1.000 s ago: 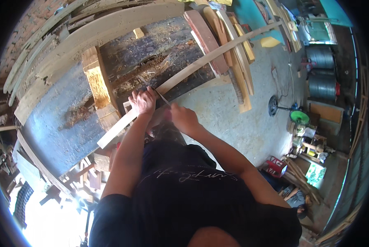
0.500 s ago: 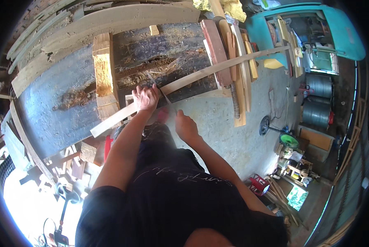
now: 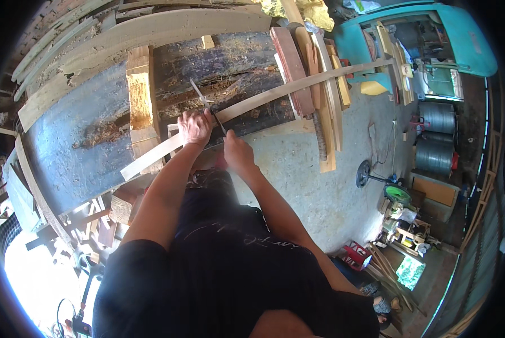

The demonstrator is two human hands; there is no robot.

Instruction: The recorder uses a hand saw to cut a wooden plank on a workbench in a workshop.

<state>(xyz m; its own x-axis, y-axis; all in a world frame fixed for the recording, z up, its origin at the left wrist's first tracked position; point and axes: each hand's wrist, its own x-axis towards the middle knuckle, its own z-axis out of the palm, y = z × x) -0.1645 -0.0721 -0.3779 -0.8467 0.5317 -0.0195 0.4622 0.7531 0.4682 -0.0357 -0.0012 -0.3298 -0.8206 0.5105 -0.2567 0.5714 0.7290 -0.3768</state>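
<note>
A long, narrow wooden strip runs slantwise over the dark, worn bench slab. My left hand is closed over the strip, pressing it down toward its near left end. Just right of those fingers a thin hand saw crosses the strip, its blade tip reaching out over the bench. My right hand is wrapped round the saw's near end, so the handle is hidden. Beneath the strip's left part lies a thick, pale wooden block.
Several boards lie under the strip on the right. Long planks line the bench's far side. A turquoise machine housing stands at the far right, near metal drums. On the floor are a green fan and wood offcuts.
My right hand has pushed the saw away from me and slightly left, so more blade shows beyond the strip. My left hand stays on the strip.
</note>
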